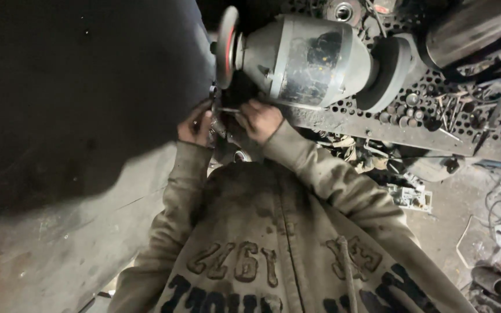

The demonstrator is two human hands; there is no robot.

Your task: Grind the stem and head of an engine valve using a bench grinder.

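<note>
The grey, barrel-shaped metal bench grinder point(308, 61) serves as the landmark here, lying on its side across the top of the view. Left of it, a large dark mass point(82, 87) fills the upper corner, too shadowed to identify. Below the grinder, the person's stained, olive-brown jacket point(273, 243) takes up the lower middle. Behind and to the right of the grinder runs a rusty perforated steel bench top point(378, 119), its holes stuffed with small bits and rods. At the grinder's left end sits a thin grinding disc with a reddish centre point(227, 46); at its right end, a thick dull-grey stone wheel point(391, 72).

Just under the disc, both hands meet around a small dark metal workpiece point(222, 111), a short slender rod or pin by the look of it. The right hand point(260, 119) is curled with its fingers closed on the piece's right end. The left hand point(197, 126) is curled too, close against the piece's left part, though shadow hides whether it truly grips it.

The piece looks stiff, light and hard, likely oily and slippery, and probably hot near any ground end. I judge it best pinched firmly at both ends, well back from the disc's edge, with fingertips clear of the rim.
</note>
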